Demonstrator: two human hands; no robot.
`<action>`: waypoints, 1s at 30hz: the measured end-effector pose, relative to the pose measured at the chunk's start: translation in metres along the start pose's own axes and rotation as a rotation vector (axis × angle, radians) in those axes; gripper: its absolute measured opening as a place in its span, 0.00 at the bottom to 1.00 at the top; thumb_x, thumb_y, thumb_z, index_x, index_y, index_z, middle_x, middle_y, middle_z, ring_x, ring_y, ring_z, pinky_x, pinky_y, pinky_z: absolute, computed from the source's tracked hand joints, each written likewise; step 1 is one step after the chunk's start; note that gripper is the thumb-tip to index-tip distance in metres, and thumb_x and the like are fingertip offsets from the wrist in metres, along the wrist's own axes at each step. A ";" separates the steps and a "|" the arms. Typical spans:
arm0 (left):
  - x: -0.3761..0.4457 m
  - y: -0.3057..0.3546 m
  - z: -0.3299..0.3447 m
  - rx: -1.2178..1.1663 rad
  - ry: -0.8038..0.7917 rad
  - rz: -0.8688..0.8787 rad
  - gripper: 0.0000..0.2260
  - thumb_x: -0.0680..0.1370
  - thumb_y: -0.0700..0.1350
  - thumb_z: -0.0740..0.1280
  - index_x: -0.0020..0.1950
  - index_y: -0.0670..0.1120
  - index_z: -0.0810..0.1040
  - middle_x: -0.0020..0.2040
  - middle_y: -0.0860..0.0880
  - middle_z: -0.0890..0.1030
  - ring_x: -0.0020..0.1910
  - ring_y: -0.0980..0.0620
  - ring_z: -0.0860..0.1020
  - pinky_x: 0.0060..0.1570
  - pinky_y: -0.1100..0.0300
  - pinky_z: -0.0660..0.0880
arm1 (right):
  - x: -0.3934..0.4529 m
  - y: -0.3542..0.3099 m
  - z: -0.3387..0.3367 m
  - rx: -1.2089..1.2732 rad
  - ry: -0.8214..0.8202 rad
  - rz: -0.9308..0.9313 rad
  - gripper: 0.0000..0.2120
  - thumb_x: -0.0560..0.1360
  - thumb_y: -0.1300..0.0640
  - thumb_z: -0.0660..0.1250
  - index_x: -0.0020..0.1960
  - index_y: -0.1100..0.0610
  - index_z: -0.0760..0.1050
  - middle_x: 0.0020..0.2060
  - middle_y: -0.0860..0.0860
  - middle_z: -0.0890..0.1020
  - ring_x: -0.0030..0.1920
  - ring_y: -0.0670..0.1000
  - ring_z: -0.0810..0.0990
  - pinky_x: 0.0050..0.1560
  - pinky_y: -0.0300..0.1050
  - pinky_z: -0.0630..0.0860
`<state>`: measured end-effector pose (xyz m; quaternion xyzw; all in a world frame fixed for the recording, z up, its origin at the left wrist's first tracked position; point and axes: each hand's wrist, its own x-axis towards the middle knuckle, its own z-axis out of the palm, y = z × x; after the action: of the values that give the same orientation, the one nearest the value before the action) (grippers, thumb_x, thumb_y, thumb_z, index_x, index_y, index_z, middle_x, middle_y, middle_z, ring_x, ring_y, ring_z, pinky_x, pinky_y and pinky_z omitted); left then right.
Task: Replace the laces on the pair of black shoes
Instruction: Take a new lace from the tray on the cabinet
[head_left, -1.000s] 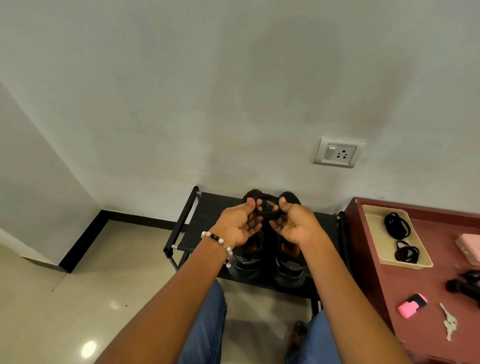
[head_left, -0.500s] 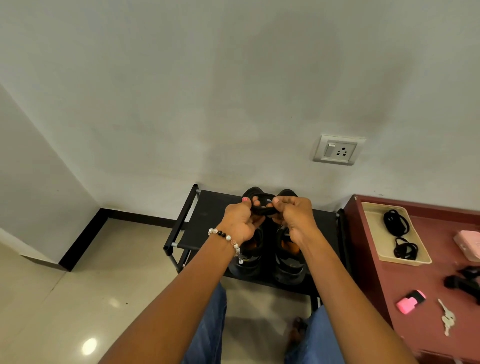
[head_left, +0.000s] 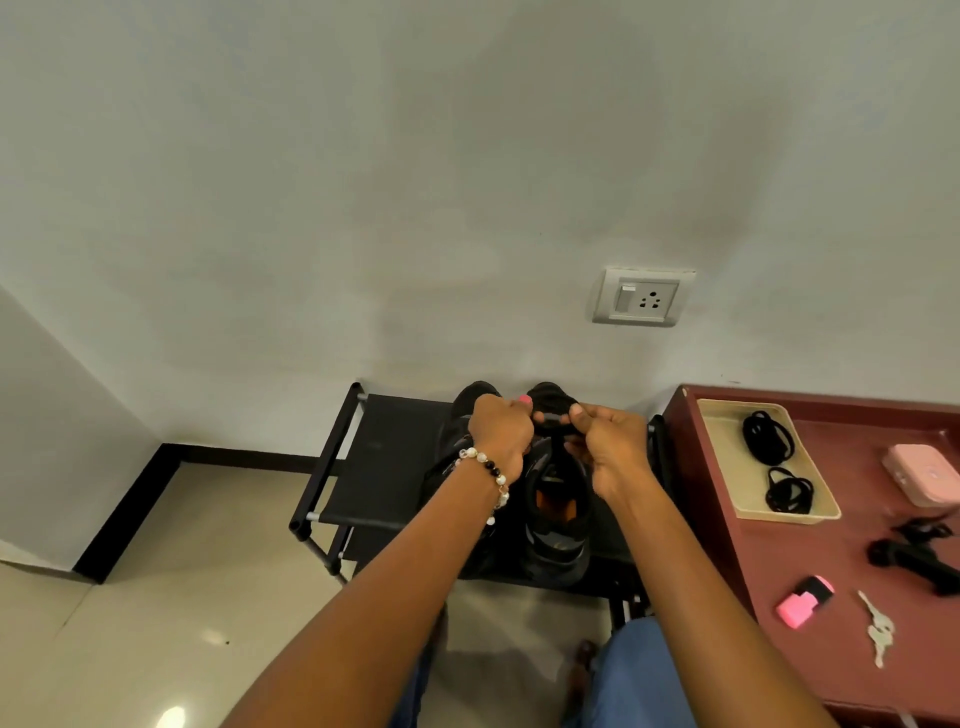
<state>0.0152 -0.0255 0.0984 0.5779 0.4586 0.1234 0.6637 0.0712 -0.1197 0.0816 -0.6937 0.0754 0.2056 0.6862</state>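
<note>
No text, label, brand, number or sign can be read anywhere in the view. The wall socket plate (head_left: 642, 297) carries only a switch and pin holes, with no lettering that can be made out. The pink case (head_left: 920, 474) on the desk (head_left: 810, 561) has a faint mark on its lid, too small and blurred to read. The black shoes (head_left: 556, 499) show no legible branding.

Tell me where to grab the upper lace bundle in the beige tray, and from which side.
Pinch the upper lace bundle across its bunched middle, coming straight down from above. It lies flat in the beige tray, whose raised rim blocks a sideways approach, and gripping the gathered strands should lift the whole coil together.
</note>
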 end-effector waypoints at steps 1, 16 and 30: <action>0.003 0.000 0.011 -0.008 0.010 0.009 0.12 0.80 0.45 0.65 0.41 0.39 0.81 0.44 0.41 0.83 0.44 0.42 0.82 0.48 0.45 0.81 | 0.005 -0.002 -0.006 0.022 0.011 -0.008 0.07 0.78 0.63 0.67 0.42 0.57 0.80 0.38 0.54 0.83 0.41 0.53 0.81 0.39 0.45 0.79; 0.054 -0.031 0.234 0.168 -0.322 0.081 0.10 0.78 0.43 0.68 0.40 0.40 0.83 0.35 0.42 0.81 0.32 0.48 0.76 0.38 0.54 0.76 | 0.141 -0.009 -0.162 0.110 0.436 -0.080 0.09 0.75 0.66 0.70 0.38 0.57 0.76 0.41 0.56 0.82 0.43 0.55 0.81 0.38 0.45 0.78; 0.106 -0.040 0.290 0.752 -0.483 0.495 0.13 0.77 0.36 0.62 0.56 0.45 0.84 0.55 0.46 0.83 0.56 0.46 0.80 0.60 0.52 0.76 | 0.207 0.046 -0.189 0.074 0.658 0.066 0.05 0.73 0.66 0.73 0.48 0.63 0.81 0.41 0.57 0.83 0.37 0.55 0.84 0.40 0.52 0.84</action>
<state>0.2768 -0.1538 -0.0122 0.8801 0.1544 -0.0338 0.4478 0.2748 -0.2709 -0.0461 -0.6947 0.3230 -0.0103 0.6427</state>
